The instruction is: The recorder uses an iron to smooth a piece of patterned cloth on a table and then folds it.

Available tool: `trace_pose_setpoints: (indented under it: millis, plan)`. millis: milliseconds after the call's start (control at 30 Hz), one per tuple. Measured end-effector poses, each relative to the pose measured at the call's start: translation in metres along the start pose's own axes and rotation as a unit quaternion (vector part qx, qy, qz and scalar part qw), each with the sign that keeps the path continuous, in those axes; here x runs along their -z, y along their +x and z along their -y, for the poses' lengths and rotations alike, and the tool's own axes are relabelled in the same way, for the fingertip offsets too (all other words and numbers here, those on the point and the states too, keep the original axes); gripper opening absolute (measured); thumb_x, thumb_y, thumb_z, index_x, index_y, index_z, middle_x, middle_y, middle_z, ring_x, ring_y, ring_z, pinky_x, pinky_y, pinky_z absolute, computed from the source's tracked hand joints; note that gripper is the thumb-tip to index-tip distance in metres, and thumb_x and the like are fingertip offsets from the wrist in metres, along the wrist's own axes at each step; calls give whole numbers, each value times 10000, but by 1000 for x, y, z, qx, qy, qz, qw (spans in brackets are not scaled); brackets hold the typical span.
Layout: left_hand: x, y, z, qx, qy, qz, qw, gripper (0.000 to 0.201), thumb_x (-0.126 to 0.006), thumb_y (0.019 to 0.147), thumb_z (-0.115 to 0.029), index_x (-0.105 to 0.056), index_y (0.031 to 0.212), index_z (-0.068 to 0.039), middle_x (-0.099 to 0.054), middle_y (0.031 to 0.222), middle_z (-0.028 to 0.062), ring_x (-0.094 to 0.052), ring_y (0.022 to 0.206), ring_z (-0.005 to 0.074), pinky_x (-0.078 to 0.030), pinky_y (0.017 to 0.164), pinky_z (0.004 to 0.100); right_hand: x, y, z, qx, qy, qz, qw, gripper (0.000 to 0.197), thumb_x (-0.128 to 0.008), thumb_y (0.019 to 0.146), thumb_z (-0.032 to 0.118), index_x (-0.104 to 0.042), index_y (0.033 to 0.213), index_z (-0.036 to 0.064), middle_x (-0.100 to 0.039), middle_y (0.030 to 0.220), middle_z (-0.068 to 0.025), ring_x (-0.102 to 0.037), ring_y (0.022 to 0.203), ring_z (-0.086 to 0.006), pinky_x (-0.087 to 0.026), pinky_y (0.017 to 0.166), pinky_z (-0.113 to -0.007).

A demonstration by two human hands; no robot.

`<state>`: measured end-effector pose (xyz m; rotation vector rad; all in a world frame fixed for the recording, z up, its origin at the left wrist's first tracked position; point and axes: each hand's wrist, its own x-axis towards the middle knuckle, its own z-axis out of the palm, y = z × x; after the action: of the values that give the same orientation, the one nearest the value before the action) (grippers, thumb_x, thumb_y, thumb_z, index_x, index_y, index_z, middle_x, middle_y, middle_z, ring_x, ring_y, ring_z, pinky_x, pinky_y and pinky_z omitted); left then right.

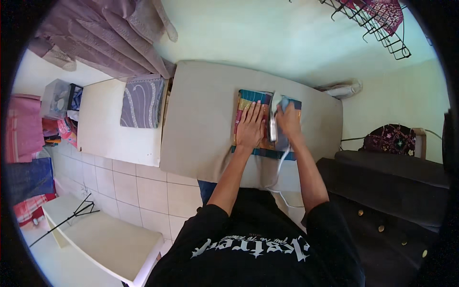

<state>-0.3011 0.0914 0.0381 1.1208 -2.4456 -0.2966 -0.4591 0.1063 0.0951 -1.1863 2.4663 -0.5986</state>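
Note:
A folded plaid cloth (243, 94) in teal, yellow and maroon lies on the grey padded table (205, 110). My left hand (251, 125) is pressed flat on its left half, fingers stretched toward the far edge. Wrapped round the handle of a clothes iron (273, 128) is my right hand (289, 122). The iron is on the cloth's right half, just beside my left fingers, and appears tipped so that its metal plate shows toward the left. Its white cord (280, 165) runs from the near end down past the table's front edge.
Left of the padded table, a folded purple patterned cloth (142, 101) lies on a white table (105, 119). Dark upholstered furniture (382, 191) stands close on the right. A wire rack (382, 36) hangs at the upper right; a purple curtain (110, 28) hangs at the upper left.

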Motion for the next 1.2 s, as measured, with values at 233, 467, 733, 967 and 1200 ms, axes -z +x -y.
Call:
trace_pose_setpoints:
  millis: [233, 467, 733, 967, 1200]
  plan:
    - [-1, 2, -3, 5, -3, 8, 1000, 548, -446, 977, -301, -400, 1464, -53, -355, 1543, 111, -317, 1427, 250, -214, 1186, 425, 21, -8, -14, 2, -33, -16, 999, 421, -623, 923, 312, -559, 1082, -72, -650, 885, -331, -640, 807, -515, -526, 692, -521]
    - [7, -4, 1, -6, -64, 11, 998, 527, -498, 959, -307, -431, 1470, -197, -335, 1546, 138, -301, 1427, 307, -211, 1186, 456, 3, -22, -41, -81, -31, -52, 995, 385, -611, 921, 289, -562, 1069, -63, -640, 868, -358, -646, 834, -506, -519, 682, -546]
    - [0, -4, 2, 3, -91, -3, 996, 478, -484, 964, -304, -486, 1435, -218, -335, 1543, 160, -293, 1429, 329, -206, 1186, 464, 40, -2, -22, -70, 31, 28, 997, 427, -611, 930, 345, -610, 914, -81, -646, 702, -272, -675, 584, -381, -512, 519, -445]
    - [1, -3, 11, -13, -84, 17, 996, 514, -473, 954, -313, -456, 1452, -185, -302, 1555, 182, -252, 1447, 343, -174, 1195, 475, 39, -5, -54, -101, 107, 40, 988, 422, -623, 940, 346, -572, 748, -26, -529, 509, -100, -536, 378, -201, -418, 359, -383]
    - [-1, -1, 5, -32, -75, -4, 997, 525, -476, 956, -326, -452, 1454, -161, -307, 1548, 198, -241, 1448, 358, -154, 1201, 480, 5, -76, -94, 8, 73, -33, 997, 385, -636, 933, 352, -594, 854, -23, -614, 627, -156, -586, 431, -270, -465, 399, -408]
